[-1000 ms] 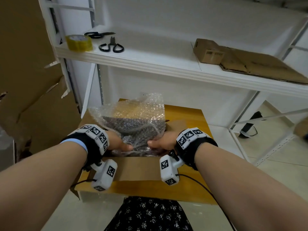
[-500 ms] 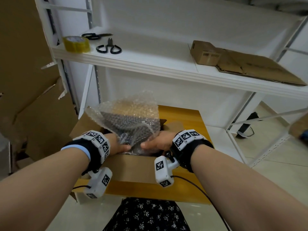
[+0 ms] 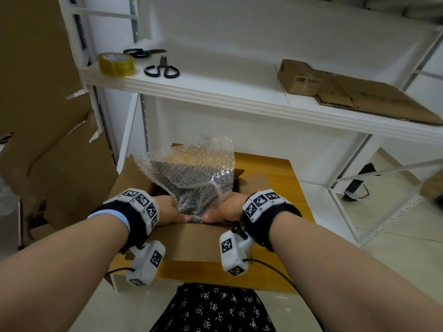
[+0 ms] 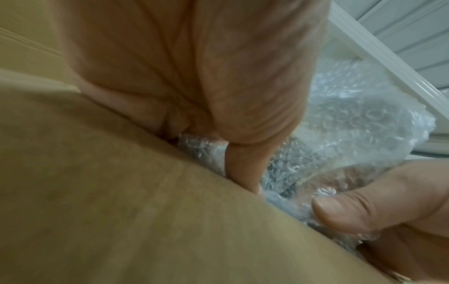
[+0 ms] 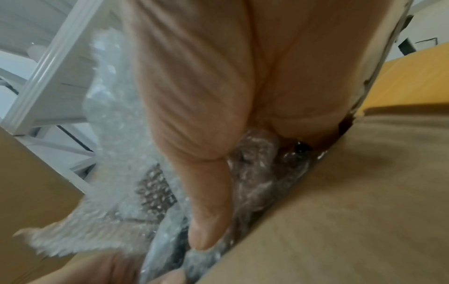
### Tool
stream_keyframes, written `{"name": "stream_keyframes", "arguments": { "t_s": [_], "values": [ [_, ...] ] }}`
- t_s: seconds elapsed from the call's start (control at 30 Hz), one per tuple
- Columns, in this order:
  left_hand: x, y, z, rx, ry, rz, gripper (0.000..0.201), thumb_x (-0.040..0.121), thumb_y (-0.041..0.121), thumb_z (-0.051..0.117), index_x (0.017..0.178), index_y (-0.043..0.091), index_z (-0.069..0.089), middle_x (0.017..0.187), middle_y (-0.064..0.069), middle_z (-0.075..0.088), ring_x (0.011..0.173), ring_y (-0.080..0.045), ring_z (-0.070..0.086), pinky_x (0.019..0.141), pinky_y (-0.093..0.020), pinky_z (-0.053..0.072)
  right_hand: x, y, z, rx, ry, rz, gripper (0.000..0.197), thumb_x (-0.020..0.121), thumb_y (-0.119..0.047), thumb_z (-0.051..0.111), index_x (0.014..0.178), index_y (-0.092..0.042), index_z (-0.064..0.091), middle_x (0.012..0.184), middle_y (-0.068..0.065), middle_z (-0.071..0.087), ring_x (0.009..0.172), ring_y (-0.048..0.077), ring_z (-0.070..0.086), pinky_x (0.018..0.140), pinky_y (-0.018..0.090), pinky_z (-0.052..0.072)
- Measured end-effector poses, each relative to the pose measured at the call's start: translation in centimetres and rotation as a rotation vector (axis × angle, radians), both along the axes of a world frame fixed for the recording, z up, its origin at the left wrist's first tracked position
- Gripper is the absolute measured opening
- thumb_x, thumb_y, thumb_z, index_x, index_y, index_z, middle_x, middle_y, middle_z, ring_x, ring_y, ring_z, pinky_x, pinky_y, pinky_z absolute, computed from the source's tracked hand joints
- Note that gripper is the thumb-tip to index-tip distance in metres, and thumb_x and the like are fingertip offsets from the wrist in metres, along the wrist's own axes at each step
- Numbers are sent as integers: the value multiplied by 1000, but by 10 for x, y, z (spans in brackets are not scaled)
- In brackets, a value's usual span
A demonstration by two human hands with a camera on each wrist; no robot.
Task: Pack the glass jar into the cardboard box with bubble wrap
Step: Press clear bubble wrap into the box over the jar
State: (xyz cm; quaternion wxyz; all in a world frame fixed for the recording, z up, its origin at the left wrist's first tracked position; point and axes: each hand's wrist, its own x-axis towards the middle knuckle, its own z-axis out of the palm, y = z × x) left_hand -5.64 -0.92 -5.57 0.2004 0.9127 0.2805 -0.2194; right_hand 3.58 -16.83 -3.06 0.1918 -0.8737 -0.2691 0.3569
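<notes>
We see both hands at the near edge of the open box (image 3: pixel 191 238), which sits on a yellow table (image 3: pixel 282 178). The left hand (image 3: pixel 169 210) and the right hand (image 3: pixel 227 209) meet over the lower end of a sheet of bubble wrap (image 3: pixel 191 168); each thumb presses on it and the fingers go down behind the near wall of the box, so we take both hands to be grasping the wrap. The left wrist view shows the left thumb (image 4: pixel 245 167) and the right thumb (image 4: pixel 364 211) on the crinkled film. The wrap rises out of the box and leans away from us, with something dark showing through it. We cannot make out the jar itself. On the shelf (image 3: pixel 215 92) above lie a tape roll (image 3: pixel 116 64), two pairs of scissors (image 3: pixel 161 69) and flattened cardboard (image 3: pixel 359 97).
</notes>
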Motion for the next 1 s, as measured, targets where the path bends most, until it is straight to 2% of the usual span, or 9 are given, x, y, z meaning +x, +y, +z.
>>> {"name": "stream_keyframes", "arguments": {
  "t_s": [0.07,0.1,0.23,0.37,0.47,0.57,0.77,0.87,1.0],
  "values": [
    [-2,0,3,-8,13,-7,73,86,59,57,139,10,46,137,-6,51,124,-23,50,103,-32,40,-4,-8,9,-22,4,18,52,90,-31,70,138,-31,49,127,5,63,116,26,59,100,39,48],
    [-3,0,4,-19,24,-10,73,86,59,56,140,10,45,139,-6,50,125,-23,49,104,-32,39,-5,-13,13,-29,15,1,52,92,-28,68,139,-29,48,130,6,61,118,27,58,103,40,46],
    [-4,2,2,-18,39,-17,76,83,63,57,139,13,46,137,-6,51,122,-24,51,104,-35,40,-8,-12,11,-92,17,-13,34,92,-33,68,122,-18,64,119,4,66,110,24,61,102,41,47],
    [-1,-1,0,30,49,-34,73,86,60,56,141,13,44,139,-6,50,124,-24,50,105,-35,40,-5,-8,6,-123,-25,69,46,83,-50,72,123,-28,64,121,-4,64,112,20,59,102,38,45],
    [0,-4,1,87,71,-51,75,88,59,53,145,12,39,143,-6,46,128,-24,47,107,-35,39,3,-9,21,-153,-63,42,56,69,-58,80,113,-25,70,108,-5,69,101,20,65,86,35,52],
    [2,-8,2,149,101,-92,74,90,59,49,144,10,39,140,-8,48,127,-24,49,105,-33,41,10,-14,50,-216,-227,42,58,71,-59,79,113,-20,69,106,-1,70,94,21,65,70,32,53],
    [3,-9,-3,183,133,-100,71,90,61,47,137,8,46,132,-9,54,119,-24,53,100,-32,44,9,-13,36,-92,-95,-154,36,90,-40,68,110,-10,70,96,11,74,78,25,66,87,43,57],
    [3,-7,-8,177,133,-79,74,87,64,48,136,9,47,128,-8,56,116,-24,55,99,-33,45,5,-10,16,-54,-63,-244,37,95,-36,62,113,-4,64,98,13,74,89,34,71,92,47,56],
    [1,-8,-6,162,137,-74,73,90,62,45,140,8,43,134,-9,53,121,-23,53,99,-32,43,4,-11,4,-58,-65,-271,41,92,-39,65,118,-7,62,108,11,71,100,28,70,91,42,57]
  ]
}}
